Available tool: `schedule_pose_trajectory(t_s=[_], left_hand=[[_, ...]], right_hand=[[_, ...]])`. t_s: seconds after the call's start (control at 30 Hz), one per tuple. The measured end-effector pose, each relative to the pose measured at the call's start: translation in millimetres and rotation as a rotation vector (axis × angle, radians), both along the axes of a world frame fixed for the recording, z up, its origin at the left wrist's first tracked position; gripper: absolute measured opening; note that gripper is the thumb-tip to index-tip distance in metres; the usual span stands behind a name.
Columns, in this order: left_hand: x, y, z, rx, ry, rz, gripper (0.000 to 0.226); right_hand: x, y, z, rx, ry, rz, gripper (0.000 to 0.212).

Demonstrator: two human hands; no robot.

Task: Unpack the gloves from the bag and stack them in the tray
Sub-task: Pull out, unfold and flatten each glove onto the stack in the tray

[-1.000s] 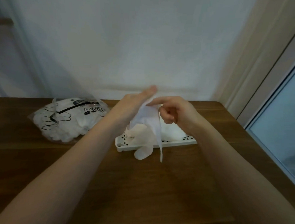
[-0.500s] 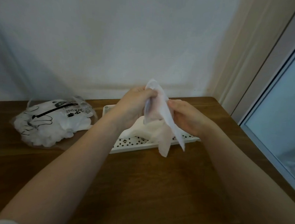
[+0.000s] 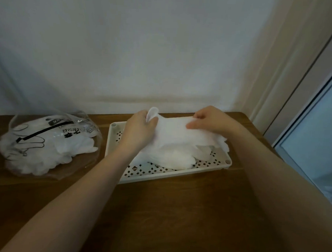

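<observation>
- Nearest you is bare table (image 3: 176, 221), with both your forearms reaching forward across it toward the tray (image 3: 170, 176).
- The tray sits crosswise in front of you, its perforated floor showing along the near edge and at the left; a loose pile (image 3: 177, 158) of white gloves already lies in its middle and right part.
- Your left hand (image 3: 140, 128) pinches one end of the glove (image 3: 180, 133) you are laying down, fingers curled around it; a rounded bit of the glove pokes up above your knuckles.
- Your right hand (image 3: 209, 121) holds the far edge of the same glove, thumb and curled fingers pinching it. Which end is the cuff I cannot tell.
- The glove is stretched between your two hands, long axis running left to right along the tray's length, just over the pile; its right end droops past your right hand onto the gloves beneath.
- That is the relation to mind: the glove lies directly below and between your fingers, already lined up with the tray, so the move looks like a straight lowering onto the pile, then a release by both hands. Neither hand is clearly nearer; the left sits slightly lower.
- Farther left, well apart from the tray, the bag (image 3: 48, 141) lies on the table, many gloves inside; the task looks far from done.
- Your left hand is the nearer one to the bag.
</observation>
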State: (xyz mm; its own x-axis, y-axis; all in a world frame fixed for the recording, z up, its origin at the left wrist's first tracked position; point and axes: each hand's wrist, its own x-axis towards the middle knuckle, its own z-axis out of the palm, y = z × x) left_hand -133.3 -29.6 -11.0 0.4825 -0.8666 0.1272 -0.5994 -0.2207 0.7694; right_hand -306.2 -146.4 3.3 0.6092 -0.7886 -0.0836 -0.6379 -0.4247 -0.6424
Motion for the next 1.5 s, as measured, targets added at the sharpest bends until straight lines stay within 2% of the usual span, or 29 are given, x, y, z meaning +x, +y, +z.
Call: schedule_pose_trajectory(t_s=[0.07,0.17,0.23,0.27,0.3,0.37,0.43,0.5,0.6,0.7,0.8,0.87,0.9,1.0,1.1,1.23,1.33,1.37,1.43,1.5], left_hand=[[12,-2,-10,0.071,-0.088,0.037,0.029],[26,-2,-20,0.16,-0.221,0.075,0.033],[32,-2,-25,0.188,-0.287,0.079,0.032],[35,-1,-27,0.193,-0.313,0.081,0.031],[38,-1,-28,0.199,-0.332,0.086,0.031],[42,-2,-30,0.208,-0.351,0.1,0.03],[45,-3,-31,0.217,-0.361,0.111,0.03],[45,-3,-33,0.22,-0.379,0.105,0.03],[44,-2,-35,0.219,-0.416,0.112,0.029],[48,-2,-38,0.211,-0.435,0.145,0.031],[49,2,-48,0.178,-0.501,0.134,0.03],[46,5,-52,0.18,-0.577,0.092,0.028],[45,7,-53,0.197,-0.614,0.07,0.031],[44,9,-55,0.29,-0.697,0.043,0.032],[48,11,-60,0.358,-0.806,0.076,0.028],[54,11,-59,0.449,-0.859,0.122,0.034],[59,14,-52,0.5,-0.868,0.05,0.039],[59,17,-48,0.482,-0.853,0.022,0.04],[61,26,-38,0.313,-0.775,-0.007,0.04],[62,41,-31,0.023,-0.617,-0.012,0.034]], right_hand=[[16,-7,-16,-0.093,0.113,0.009,0.019],[32,-7,-30,-0.185,0.16,-0.069,0.015],[38,3,-33,-0.441,0.269,-0.122,0.025],[41,12,-34,-0.564,0.245,-0.128,0.03],[44,24,-33,-0.638,0.19,-0.089,0.032],[50,50,-32,-0.693,0.109,0.139,0.038],[56,66,-37,-0.719,0.212,0.323,0.047],[63,71,-44,-0.758,0.311,0.35,0.043],[66,72,-48,-0.74,0.348,0.306,0.026],[57,69,-49,-0.565,0.311,0.228,0.026],[47,62,-56,-0.267,0.178,-0.036,0.045],[43,56,-63,-0.226,0.201,-0.183,0.043],[42,55,-67,-0.219,0.257,-0.192,0.048],[40,57,-74,-0.205,0.404,-0.132,0.088],[36,53,-77,-0.138,0.496,-0.137,0.115],[33,44,-74,-0.058,0.539,-0.088,0.125],[35,49,-65,-0.116,0.571,-0.121,0.126],[38,54,-61,-0.158,0.587,-0.143,0.126],[52,69,-48,-0.261,0.534,-0.174,0.118],[74,91,-33,-0.374,0.345,-0.112,0.092]])
